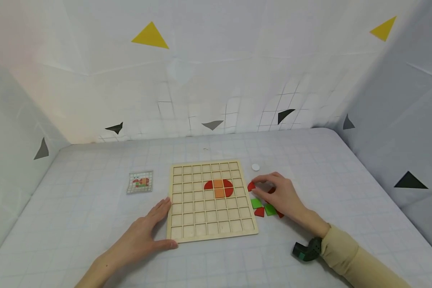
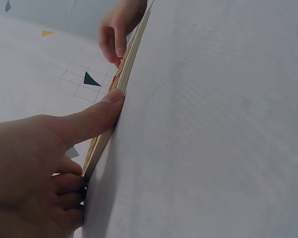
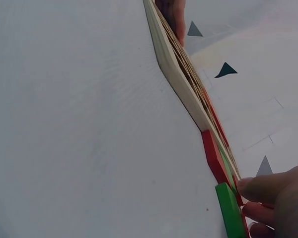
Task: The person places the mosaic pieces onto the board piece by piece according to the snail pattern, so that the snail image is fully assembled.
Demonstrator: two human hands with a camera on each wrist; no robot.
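A square wooden grid board point(image 1: 198, 218) lies flat on the table. Set in its cells are two orange squares point(image 1: 219, 188) flanked by red quarter-circle pieces point(image 1: 228, 188). My left hand point(image 1: 144, 230) rests at the board's near-left corner, thumb stretched along the front edge and fingers against the left side. Just beyond the right edge, my right hand point(image 1: 279, 194) pinches a red quarter-circle piece point(image 1: 251, 186) between thumb and index finger. Loose green squares point(image 1: 256, 203) and another red piece point(image 1: 259, 212) lie beneath and beside that hand, which partly hides several.
Left of the board lies a small picture card point(image 1: 140, 182) with a coloured figure on a grid. A white round piece point(image 1: 255, 167) sits past the board's right side. White cloth walls point(image 1: 209, 80) with triangle markers stand behind and at both sides of the table.
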